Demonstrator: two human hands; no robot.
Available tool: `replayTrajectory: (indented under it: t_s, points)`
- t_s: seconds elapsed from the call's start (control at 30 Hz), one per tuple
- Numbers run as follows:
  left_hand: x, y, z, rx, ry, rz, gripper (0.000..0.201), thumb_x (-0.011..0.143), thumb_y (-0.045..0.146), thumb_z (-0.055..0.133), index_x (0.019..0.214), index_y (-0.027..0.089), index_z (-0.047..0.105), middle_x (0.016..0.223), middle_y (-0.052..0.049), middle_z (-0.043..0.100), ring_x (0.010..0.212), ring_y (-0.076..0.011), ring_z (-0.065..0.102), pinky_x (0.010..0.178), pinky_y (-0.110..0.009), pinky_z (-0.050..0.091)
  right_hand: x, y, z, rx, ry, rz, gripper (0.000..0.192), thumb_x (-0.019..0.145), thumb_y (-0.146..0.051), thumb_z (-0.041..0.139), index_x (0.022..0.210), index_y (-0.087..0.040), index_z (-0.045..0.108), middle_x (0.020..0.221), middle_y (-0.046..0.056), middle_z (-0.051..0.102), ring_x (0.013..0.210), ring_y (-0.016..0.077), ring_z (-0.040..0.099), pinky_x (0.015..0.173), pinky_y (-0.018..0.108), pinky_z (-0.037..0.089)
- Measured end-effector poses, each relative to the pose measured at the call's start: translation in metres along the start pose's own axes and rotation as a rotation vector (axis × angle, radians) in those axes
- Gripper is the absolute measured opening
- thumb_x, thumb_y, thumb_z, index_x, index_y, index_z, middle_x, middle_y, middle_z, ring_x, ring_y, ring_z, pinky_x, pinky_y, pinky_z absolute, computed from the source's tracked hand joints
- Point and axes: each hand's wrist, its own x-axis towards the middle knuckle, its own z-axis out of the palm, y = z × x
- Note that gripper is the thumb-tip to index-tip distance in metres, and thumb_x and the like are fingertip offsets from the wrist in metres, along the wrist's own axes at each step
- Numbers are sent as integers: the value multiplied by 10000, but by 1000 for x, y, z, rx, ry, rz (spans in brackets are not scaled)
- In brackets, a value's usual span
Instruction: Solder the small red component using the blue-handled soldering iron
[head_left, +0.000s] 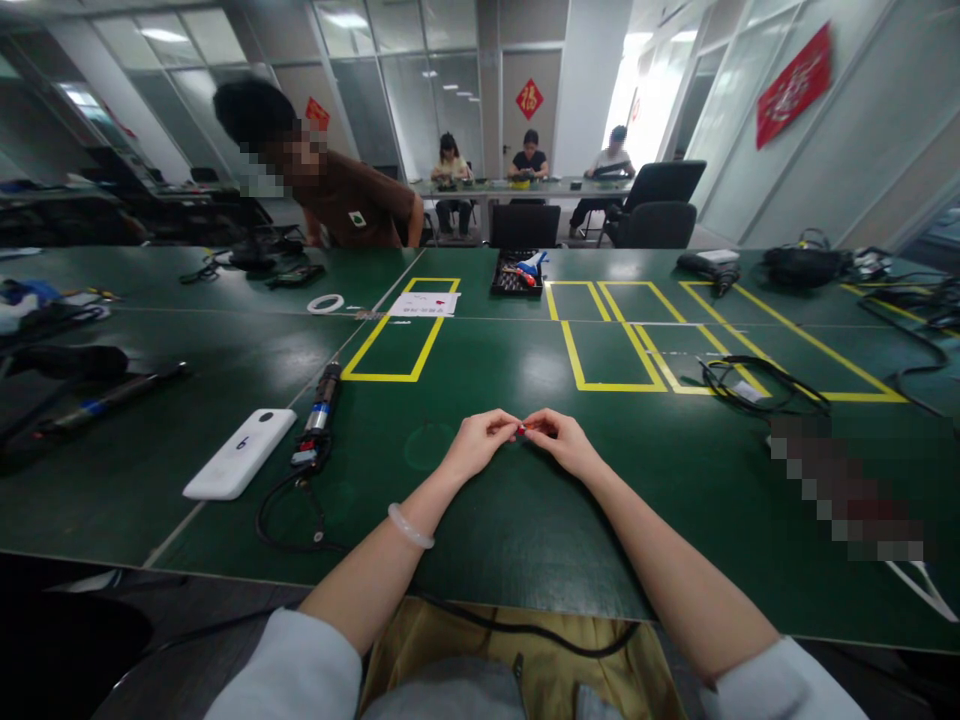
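Together, the left hand and right hand pinch one small red piece above one green table

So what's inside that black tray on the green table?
In the black tray, I can see a blue-and-white thing and something red. Whatever might be underneath them is covered, so I can't tell.

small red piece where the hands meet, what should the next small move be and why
Perhaps turn the small red piece slightly to expose more of it: the left hand and right hand meet in a pinch around it, just above the green table, and little of it shows between them.
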Motion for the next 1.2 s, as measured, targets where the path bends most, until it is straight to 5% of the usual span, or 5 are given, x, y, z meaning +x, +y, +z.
replayTrajectory:
  t_s: [0.33,0.57,0.77,0.97,1.2]
  points:
    - [-22,30,-58,572,40,-9,399,917,448,404,1190,238,605,1195,-49,634,1090,-205,587,946,-337,445,-1,-1,0,-50,-9,10,250,801,-363,639,940,-154,647,849,47,685,702,142,585,677,275,466]
    - [-77,-15,-149,1204,271,-275,636,886,500,361,1386,112,427,1427,-164,438,1300,-328,411,1056,-461,349,-1,-4,0,-71,-5,12,237,801,-354,638,935,-159,646,816,38,665,712,148,580,683,279,463]
    - [-124,-46,-204,1254,350,-491,756,842,557,367,1415,64,347,1408,-224,432,1242,-391,457,967,-494,422,-1,-1,1,-76,-11,8,245,800,-363,639,938,-160,650,824,39,668,712,148,580,680,280,460]
    - [-133,-52,-217,1223,327,-562,740,799,527,440,1364,50,401,1369,-247,456,1213,-407,477,943,-498,438,-1,0,2,-87,-9,-1,251,803,-366,638,941,-158,657,821,40,673,709,144,576,669,272,454]
    - [-117,-39,-201,1198,307,-586,607,758,503,506,1205,93,520,1104,-204,576,1051,-351,565,866,-436,471,0,1,3,-89,-16,3,248,806,-360,637,946,-157,656,828,38,672,689,136,557,661,267,442]
